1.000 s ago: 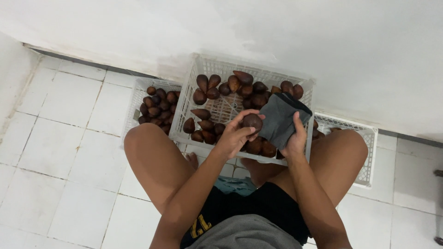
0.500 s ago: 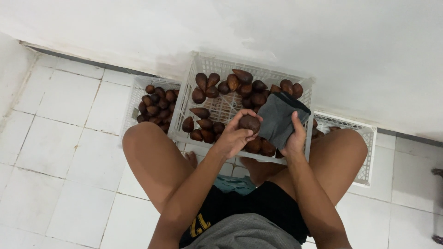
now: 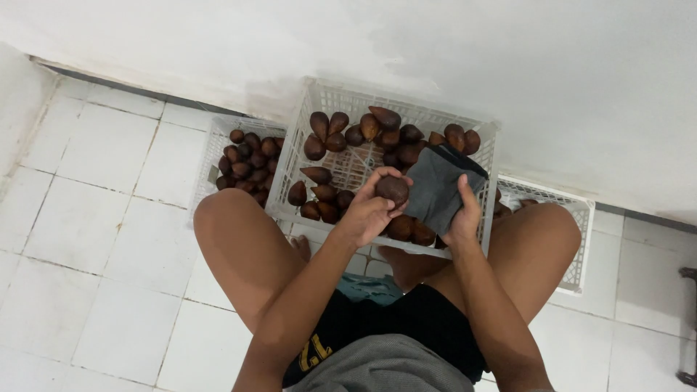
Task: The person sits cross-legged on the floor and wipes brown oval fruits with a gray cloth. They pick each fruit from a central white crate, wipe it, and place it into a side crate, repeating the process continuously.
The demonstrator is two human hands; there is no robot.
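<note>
1. Two bare hands meet over a white plastic crate (image 3: 319,94) in the head view, as a person squats on a white tiled floor (image 3: 94,218) facing a white wall (image 3: 508,65).
2. The left hand (image 3: 367,210) is closed around one brown, scaly fruit (image 3: 393,189), fingers curled over its top, holding it above the near side of the crate.
3. The right hand (image 3: 465,218) grips a dark grey cloth (image 3: 438,185), thumb pressed on its lower edge; the cloth hangs just beside the fruit, touching or nearly touching it.
4. More brown fruits (image 3: 363,131) lie inside the crate, heaped along its far wall and near corner.
5. A second white crate (image 3: 218,131), to the left and partly behind the person's knee, holds a smaller pile of fruits (image 3: 247,163).
6. A third white crate (image 3: 573,210) shows at the right, mostly hidden by the other knee.
</note>
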